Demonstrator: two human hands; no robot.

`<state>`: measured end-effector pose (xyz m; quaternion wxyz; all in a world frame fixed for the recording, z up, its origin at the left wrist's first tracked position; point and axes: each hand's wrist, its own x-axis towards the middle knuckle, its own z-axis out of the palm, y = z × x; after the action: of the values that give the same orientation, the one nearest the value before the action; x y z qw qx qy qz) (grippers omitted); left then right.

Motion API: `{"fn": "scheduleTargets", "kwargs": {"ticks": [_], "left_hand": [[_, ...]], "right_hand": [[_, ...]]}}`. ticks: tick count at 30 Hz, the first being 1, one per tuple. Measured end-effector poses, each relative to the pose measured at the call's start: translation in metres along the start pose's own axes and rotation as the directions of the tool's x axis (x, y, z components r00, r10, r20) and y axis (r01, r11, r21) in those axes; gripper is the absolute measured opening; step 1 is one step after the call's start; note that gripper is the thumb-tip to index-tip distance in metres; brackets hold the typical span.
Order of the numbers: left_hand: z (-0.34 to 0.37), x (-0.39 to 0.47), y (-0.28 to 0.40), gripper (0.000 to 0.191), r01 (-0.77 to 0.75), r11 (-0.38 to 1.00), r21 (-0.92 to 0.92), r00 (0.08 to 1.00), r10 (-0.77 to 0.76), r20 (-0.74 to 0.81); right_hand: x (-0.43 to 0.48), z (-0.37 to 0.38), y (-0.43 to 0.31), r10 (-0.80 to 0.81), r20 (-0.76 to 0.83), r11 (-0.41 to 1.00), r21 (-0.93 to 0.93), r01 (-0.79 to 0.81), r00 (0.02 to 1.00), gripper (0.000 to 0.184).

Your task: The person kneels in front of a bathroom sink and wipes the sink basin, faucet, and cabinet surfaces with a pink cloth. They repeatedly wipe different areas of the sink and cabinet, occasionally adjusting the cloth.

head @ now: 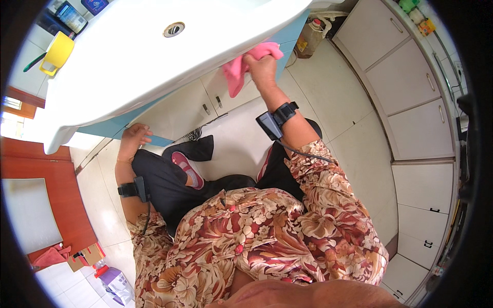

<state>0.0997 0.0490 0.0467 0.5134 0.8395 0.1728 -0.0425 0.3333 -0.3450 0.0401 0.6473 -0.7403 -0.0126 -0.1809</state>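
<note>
My right hand (263, 71) grips a bunched pink cloth (234, 75) beneath the front rim of a white sink (154, 65). Part of the cloth hangs down in front of the pale doors of a blue-framed cabinet (173, 109). Two small handles (212, 106) sit side by side where those doors meet. At the cabinet's left end, my left hand (135, 135) holds nothing, its fingers slightly bent and apart. That hand is close to my left knee and the blue lower corner of the cabinet. A round drain (174, 29) shows in the basin.
A yellow cup (57, 53) and several bottles (71, 17) stand along the sink's left edge. A jug with a red cap (312, 36) is on the floor beyond the cabinet's right end. White cupboards (402, 77) line the right side. A red-brown door (73, 192) is at left.
</note>
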Motion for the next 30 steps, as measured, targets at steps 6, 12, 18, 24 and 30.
{"fn": "scheduleTargets", "kwargs": {"ticks": [6,12,18,24,30], "left_hand": [[0.001,-0.006,-0.003,0.032,0.009,0.998,0.068,1.0,-0.009,-0.004],[0.001,-0.016,0.006,0.037,0.019,0.997,0.08,1.0,-0.019,-0.005],[0.006,-0.021,0.014,0.036,0.018,0.997,0.077,1.0,-0.019,0.004],[0.015,-0.014,0.014,0.033,0.036,0.996,0.078,0.998,-0.039,0.046],[0.03,0.001,0.022,0.033,0.026,0.998,0.052,0.998,-0.028,0.047]], "right_hand": [[-0.019,0.013,0.001,0.041,0.224,0.996,-0.092,-0.021,0.974,0.034],[-0.035,0.032,0.051,-0.013,0.441,0.913,-0.361,0.19,0.897,0.032],[-0.037,0.045,0.081,0.199,0.526,0.919,-0.392,0.028,0.827,0.029],[-0.026,0.035,0.095,0.458,0.531,0.868,-0.439,-0.231,0.713,0.027],[-0.008,0.017,0.109,0.58,0.379,0.811,-0.358,-0.464,0.721,0.024]]}}
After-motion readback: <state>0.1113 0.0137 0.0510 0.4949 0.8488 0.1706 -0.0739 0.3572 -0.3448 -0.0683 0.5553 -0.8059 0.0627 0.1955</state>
